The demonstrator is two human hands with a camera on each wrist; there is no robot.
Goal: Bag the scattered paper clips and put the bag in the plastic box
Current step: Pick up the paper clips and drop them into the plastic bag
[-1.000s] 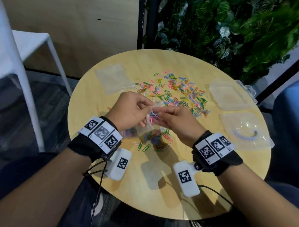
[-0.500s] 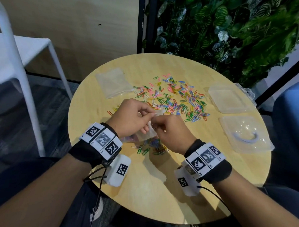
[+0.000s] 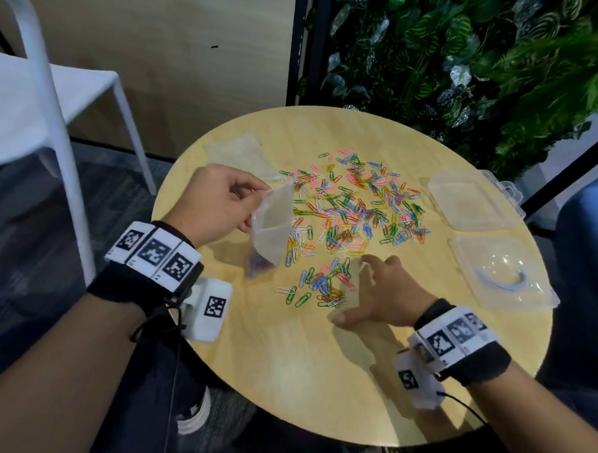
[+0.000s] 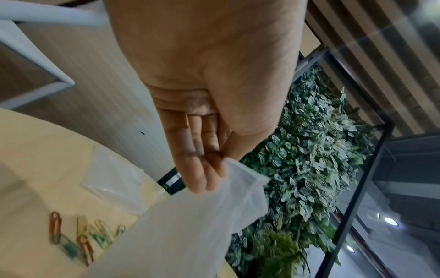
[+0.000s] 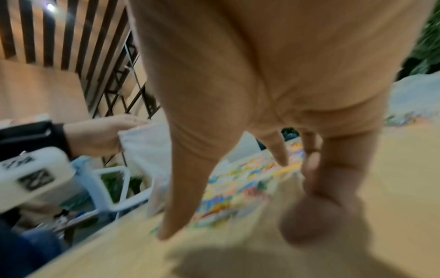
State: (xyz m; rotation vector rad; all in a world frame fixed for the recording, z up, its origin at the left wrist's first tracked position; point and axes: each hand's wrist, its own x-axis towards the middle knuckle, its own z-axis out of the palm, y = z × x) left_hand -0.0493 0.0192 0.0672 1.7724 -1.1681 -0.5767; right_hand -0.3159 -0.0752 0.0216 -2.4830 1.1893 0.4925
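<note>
Grip-wise, the left hand (image 3: 219, 205) is pinching the top corner of the clear bag (image 3: 270, 232) between thumb and fingers, so the bag hangs down with its bottom just about on the tabletop (image 3: 284, 362), and a small dark clump of clips sits in the bottom of it. The right hand (image 3: 383, 295) holds nothing; its fingers are spread wide and it rests low on the tabletop, right at the small near cluster of paper clips (image 3: 322, 285). That's the relation that matters: this cluster lies between the two hands, just to the left of the right hand's fingertips, and the bag is just beyond it on the left. So the right hand is clearly the nearer one for scooping, and the likely sweep runs leftward toward the bag. The catch, I'd say, is that the bag's mouth is up top by the left hand's pinch, not down at clip level, so the bag probably has to tip or the clips have to be lifted. The big scatter of clips (image 3: 353, 201) is farther back, mid-table, well apart from either hand. The plastic box (image 3: 473, 203) sits open at the far right edge, with its lid (image 3: 501, 272) beside it, nearer the right hand. Lots of clips left, so bagging looks far from done.
</note>
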